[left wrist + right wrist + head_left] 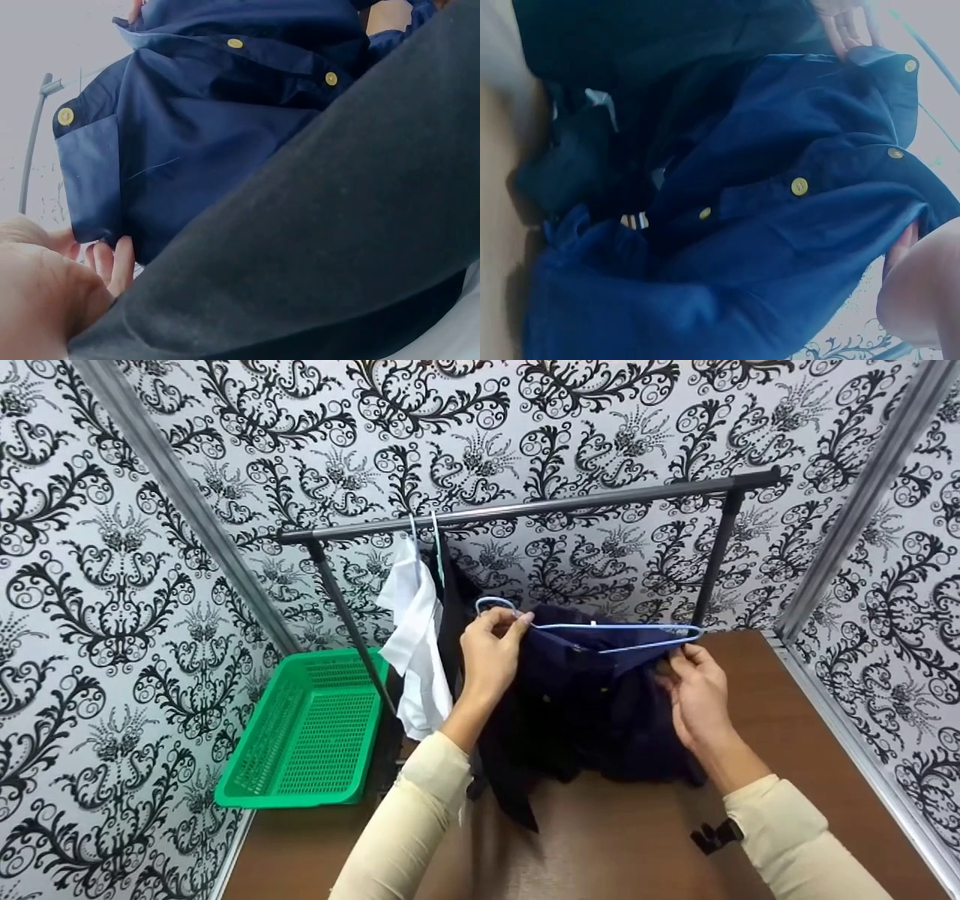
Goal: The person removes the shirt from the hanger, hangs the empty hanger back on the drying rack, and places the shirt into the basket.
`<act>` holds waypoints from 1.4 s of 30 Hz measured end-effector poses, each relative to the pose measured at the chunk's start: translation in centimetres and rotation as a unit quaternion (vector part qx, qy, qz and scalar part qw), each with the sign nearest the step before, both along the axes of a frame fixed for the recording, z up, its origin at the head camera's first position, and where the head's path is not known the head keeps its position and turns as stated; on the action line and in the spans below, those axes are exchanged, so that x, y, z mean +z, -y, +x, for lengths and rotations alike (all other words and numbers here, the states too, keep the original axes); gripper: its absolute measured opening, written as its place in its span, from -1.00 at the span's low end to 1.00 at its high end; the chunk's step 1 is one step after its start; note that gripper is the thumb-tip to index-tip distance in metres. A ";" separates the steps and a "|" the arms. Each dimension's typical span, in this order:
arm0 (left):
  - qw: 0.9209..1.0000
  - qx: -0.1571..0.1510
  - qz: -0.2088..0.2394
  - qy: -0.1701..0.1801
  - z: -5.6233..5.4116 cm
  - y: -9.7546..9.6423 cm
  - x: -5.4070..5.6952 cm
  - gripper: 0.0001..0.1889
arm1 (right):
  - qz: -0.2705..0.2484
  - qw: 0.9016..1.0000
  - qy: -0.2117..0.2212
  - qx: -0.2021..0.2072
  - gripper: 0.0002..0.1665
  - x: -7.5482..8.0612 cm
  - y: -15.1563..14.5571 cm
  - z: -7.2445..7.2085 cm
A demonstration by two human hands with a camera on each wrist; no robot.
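Note:
A navy shirt (pixel 600 705) with yellow buttons hangs between my two hands. Its front shows closely in the left wrist view (pixel 202 135) and the right wrist view. A light-blue hanger (pixel 630 626) spans the top of the shirt, its hook rising beside my left hand (pixel 491 649). That hand pinches the shirt's collar (pixel 90 180) by the hanger's neck. My right hand (pixel 697 690) holds the shirt's edge near the hanger's right end, its fingertips partly hidden by cloth in the right wrist view. How far the hanger sits inside the shirt cannot be told.
A dark metal clothes rack (pixel 570 502) stands behind my hands. On its left part hang a white garment (pixel 416 645) and a black garment (pixel 454 615) close to my left arm. A green basket (pixel 364 735) sits left on the brown table (pixel 600 840).

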State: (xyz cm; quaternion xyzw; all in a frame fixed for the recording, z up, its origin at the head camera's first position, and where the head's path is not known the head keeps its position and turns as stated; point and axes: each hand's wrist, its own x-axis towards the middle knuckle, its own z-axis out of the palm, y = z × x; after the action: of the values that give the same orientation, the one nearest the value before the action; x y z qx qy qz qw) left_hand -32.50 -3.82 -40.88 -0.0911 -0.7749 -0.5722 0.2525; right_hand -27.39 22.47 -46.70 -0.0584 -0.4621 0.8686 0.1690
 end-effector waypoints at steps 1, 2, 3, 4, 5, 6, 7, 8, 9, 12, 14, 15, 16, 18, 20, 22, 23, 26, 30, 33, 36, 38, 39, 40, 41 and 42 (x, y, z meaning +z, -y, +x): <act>1.000 0.002 0.000 -0.005 0.0 0.0 0.0 -0.85 | 0.019 1.000 0.003 -0.010 -0.78 -0.1 0.0 0.0; 1.000 0.007 0.000 -0.012 0.0 0.0 -0.1 -0.85 | 0.036 0.999 0.005 -0.019 -0.79 -0.1 0.0 0.1; 1.000 0.010 0.000 -0.021 0.1 0.0 -0.1 -0.86 | 0.053 0.998 0.007 -0.028 -0.79 -0.2 0.0 0.2; 0.999 0.013 -0.002 -0.029 0.1 -0.1 -0.1 -0.87 | 0.067 0.997 0.011 -0.037 -0.80 -0.2 0.0 0.3; 0.999 0.017 -0.002 -0.037 0.1 -0.1 -0.2 -0.87 | 0.080 0.996 0.015 -0.041 -0.81 -0.3 -0.1 0.4; 0.999 0.021 -0.003 -0.047 0.1 -0.1 -0.2 -0.88 | 0.091 0.995 0.018 -0.044 -0.82 -0.4 -0.1 0.6; 0.998 0.025 -0.004 -0.057 0.1 -0.2 -0.3 -0.89 | 0.102 0.994 0.023 -0.042 -0.83 -0.5 -0.2 0.8; 0.997 0.028 -0.003 -0.065 0.1 -0.2 -0.3 -0.89 | 0.112 0.993 0.027 -0.039 -0.85 -0.6 -0.2 1.0; 0.997 0.028 -0.002 -0.072 0.1 -0.3 -0.3 -0.90 | 0.122 0.991 0.030 -0.035 -0.86 -0.7 -0.3 1.2; 0.996 0.034 -0.003 -0.087 0.1 -0.5 -0.2 -0.91 | 0.168 0.984 0.045 -0.038 -0.84 -0.8 -0.4 1.7; 0.995 0.037 -0.007 -0.092 0.1 -0.6 -0.2 -0.91 | 0.204 0.976 0.058 -0.054 -0.76 -0.9 -0.5 2.0; 0.995 0.040 -0.013 -0.095 0.1 -0.7 -0.2 -0.90 | 0.229 0.969 0.065 -0.066 -0.72 -1.0 -0.5 2.2; 0.994 0.043 -0.018 -0.099 0.1 -0.8 -0.2 -0.90 | 0.254 0.961 0.074 -0.077 -0.69 -1.0 -0.6 2.3; 0.993 0.049 -0.029 -0.104 0.1 -0.9 -0.2 -0.89 | 0.295 0.947 0.089 -0.095 -0.65 -0.9 -0.6 2.5; 0.991 0.058 -0.044 -0.111 0.1 -1.0 -0.1 -0.88 | 0.327 0.935 0.093 -0.105 -0.61 -0.6 -0.5 2.8; 0.989 0.068 -0.056 -0.115 0.1 -1.1 -0.1 -0.87 | 0.350 0.925 0.084 -0.118 -0.58 -0.4 -0.3 3.0; 0.989 0.072 -0.062 -0.117 0.1 -1.1 -0.1 -0.86 | 0.362 0.921 0.076 -0.125 -0.57 -0.2 -0.2 3.2; 0.987 0.081 -0.073 -0.122 0.0 -1.1 -0.2 -0.85 | 0.400 0.903 0.038 -0.154 -0.55 0.3 0.0 3.4; 0.986 0.080 -0.081 -0.125 0.0 -1.4 -0.1 -0.84 | 0.458 0.868 -0.031 -0.188 -0.61 0.8 0.5 3.4; 0.986 0.077 -0.088 -0.122 0.2 -1.7 0.1 -0.85 | 0.506 0.835 -0.090 -0.195 -0.66 1.1 1.3 3.1; 0.986 0.070 -0.091 -0.124 0.4 -2.1 0.4 -0.86 | 0.550 0.798 -0.145 -0.200 -0.67 1.3 2.5 2.6; 0.985 0.066 -0.094 -0.126 0.6 -2.3 0.5 -0.86 | 0.574 0.775 -0.171 -0.199 -0.67 1.3 3.4 2.2; 0.985 0.064 -0.095 -0.127 0.6 -2.4 0.5 -0.86 | 0.584 0.766 -0.181 -0.198 -0.67 1.2 3.8 2.0; 0.985 0.061 -0.096 -0.128 0.7 -2.6 0.6 -0.86 | 0.591 0.760 -0.189 -0.196 -0.67 1.2 4.1 1.8; 0.985 0.060 -0.097 -0.129 0.7 -2.7 0.7 -0.86 | 0.596 0.755 -0.195 -0.192 -0.66 1.2 4.5 1.6; 0.985 0.058 -0.099 -0.128 0.8 -2.7 0.7 -0.86 | 0.601 0.752 -0.198 -0.185 -0.65 1.2 4.8 1.4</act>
State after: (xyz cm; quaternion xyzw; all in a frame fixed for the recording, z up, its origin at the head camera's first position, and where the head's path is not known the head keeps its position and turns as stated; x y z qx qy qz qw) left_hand -31.71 -1.08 -40.21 -0.1433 -0.7931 -0.4604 0.3722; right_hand -25.99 17.65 -45.54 0.1438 -0.8251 0.3561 0.4145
